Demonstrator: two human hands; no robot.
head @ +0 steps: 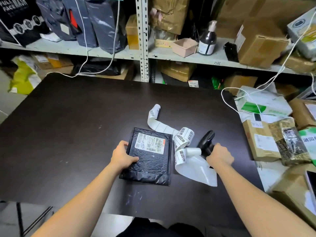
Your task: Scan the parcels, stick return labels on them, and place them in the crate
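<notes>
both hands grip: left hand (121,155) clasps the black parcel (148,156), right hand (219,155) the scanner (206,142).

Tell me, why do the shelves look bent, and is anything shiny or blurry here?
Head view: the wide-angle lens bows the shelf and table edges; light leaves a soft sheen on the black parcel; its shipping label is too soft to read, though the return label strip reads clearly.

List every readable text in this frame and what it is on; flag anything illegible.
"FULL FACE MASK": black box on the shelf.
"退回件": label strip, repeated.
"退回件": green-and-white parcel at right.
Shipping label on the black parcel: too small to read.
</notes>
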